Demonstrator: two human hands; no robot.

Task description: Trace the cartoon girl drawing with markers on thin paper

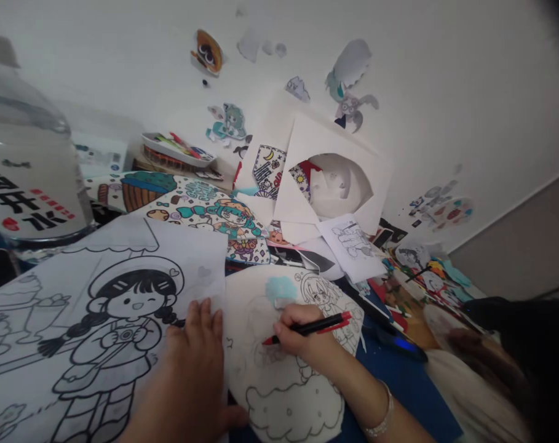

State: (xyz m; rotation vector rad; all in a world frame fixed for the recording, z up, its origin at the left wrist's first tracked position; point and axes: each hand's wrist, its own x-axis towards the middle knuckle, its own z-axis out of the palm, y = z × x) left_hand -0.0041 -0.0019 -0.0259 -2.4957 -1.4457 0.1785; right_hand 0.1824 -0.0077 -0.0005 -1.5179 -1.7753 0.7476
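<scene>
My right hand (295, 337) is closed around a black pen (323, 324) with a red tip and red clip. The pen's tip points at a large rounded white paper (248, 294) with line drawings, a light-blue patch, faint grey lines and a cloud-like outline. My left hand (189, 363) lies flat with its fingers stretched over the right edge of a colouring page (25, 363). That page shows a cartoon girl with braids and a beret. My left thumb reaches toward the rounded paper's lower left edge.
A large clear water jug (30, 178) stands at the left. Behind the papers are coloured drawings (205, 212), a white tray of pens (178, 149) and a white card with an oval hole (293, 154). Clutter (427, 277) covers the right side of the blue tabletop (394, 384).
</scene>
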